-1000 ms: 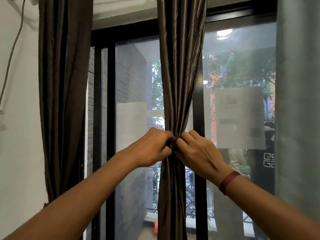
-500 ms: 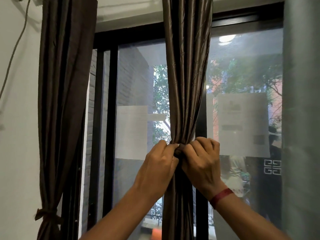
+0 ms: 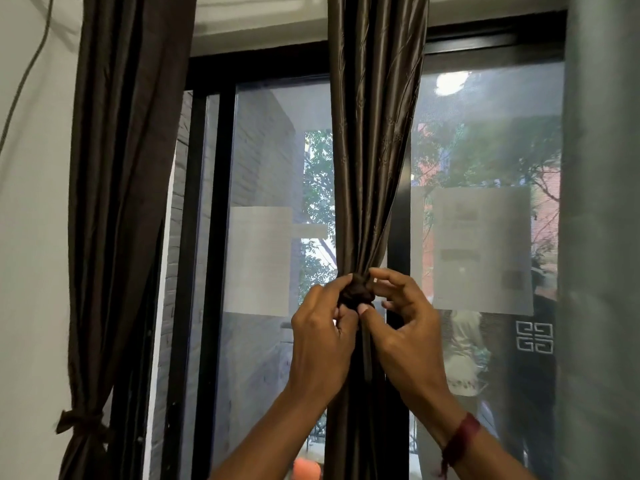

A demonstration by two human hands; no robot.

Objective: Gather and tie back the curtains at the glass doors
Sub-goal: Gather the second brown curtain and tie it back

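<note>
Centre curtain [image 3: 374,150] at the glass doors [image 3: 263,150]: a dark brown panel hanging with its long axis vertical, running from the top edge of the frame to the bottom edge, its folds narrowing downward to a waist just below mid-frame. There a tie knot [image 3: 358,292] of the same dark cloth cinches the bundle. The left hand [image 3: 322,348], lower centre, has its fingers curled round the knot's left side. The right hand [image 3: 408,337], just beside it, pinches the knot between forefinger above and thumb below, the remaining fingers loosely bent and apart from the cloth. A red wristband [image 3: 460,441] circles the right wrist. At the left of the frame a second curtain [image 3: 128,202] hangs vertical beside the wall, bound low by its own tie [image 3: 81,426]. Paper sheets [image 3: 481,251] are stuck on the glass.
</note>
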